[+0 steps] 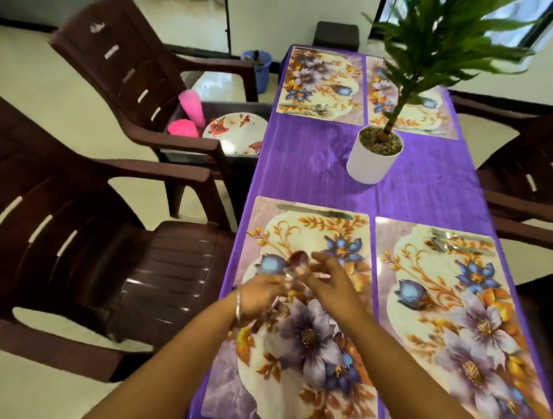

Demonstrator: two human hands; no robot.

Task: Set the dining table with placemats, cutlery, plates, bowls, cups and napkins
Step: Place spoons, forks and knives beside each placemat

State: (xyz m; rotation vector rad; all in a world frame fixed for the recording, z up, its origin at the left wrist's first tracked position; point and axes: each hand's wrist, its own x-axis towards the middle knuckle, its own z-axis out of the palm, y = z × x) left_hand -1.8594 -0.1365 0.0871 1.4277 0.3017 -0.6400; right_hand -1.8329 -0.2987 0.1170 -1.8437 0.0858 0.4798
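While left hand [263, 295] fingers grip spoon [296, 263] | right hand [327, 279] fingers loosely spread, holding nothing

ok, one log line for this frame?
left hand: holds spoon | right hand: open at spoon | over near-left placemat | knife placed | plates unplaced

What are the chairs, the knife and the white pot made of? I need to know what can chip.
Chairs: likely moulded plastic, dark brown and glossy, with slatted backs and one-piece arms. Knife: metal, probably steel, silver and reflective. Pot: smooth matte white; ceramic or plastic, the picture cannot settle which.
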